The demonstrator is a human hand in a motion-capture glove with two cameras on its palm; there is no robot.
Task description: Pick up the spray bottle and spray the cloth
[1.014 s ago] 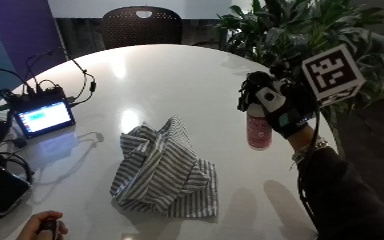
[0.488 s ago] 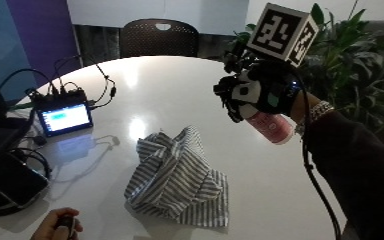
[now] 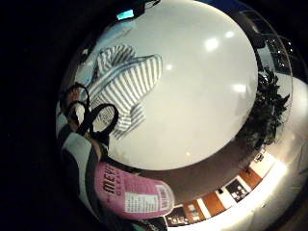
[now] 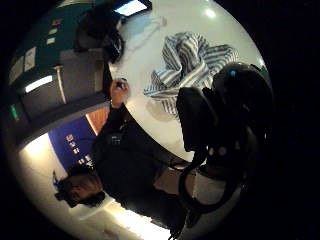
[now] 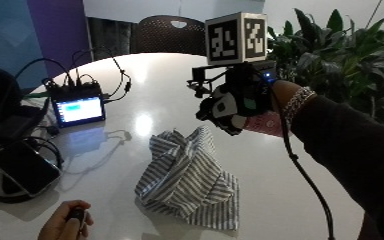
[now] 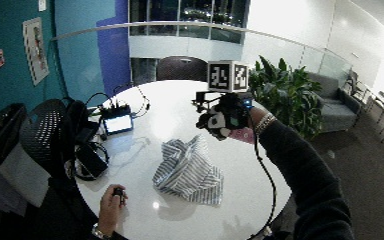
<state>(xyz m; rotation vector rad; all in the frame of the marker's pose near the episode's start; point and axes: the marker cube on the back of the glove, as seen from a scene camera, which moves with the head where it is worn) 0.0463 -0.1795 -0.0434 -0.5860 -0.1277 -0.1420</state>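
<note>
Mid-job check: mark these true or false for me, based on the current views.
1. The gloved right hand holds the pink spray bottle above the table. True.
2. The striped cloth is folded flat. False: it lies crumpled in a heap.
3. The bottle stands on the table. False: it is lifted, beside and above the cloth.
4. A small lit screen sits on the table with cables attached. True.

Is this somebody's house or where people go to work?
Probably an office lounge or meeting area, not a house. A round white table stands by a glass railing with a grey sofa and a big potted plant nearby. A small monitor with cables sits on the table.
</note>
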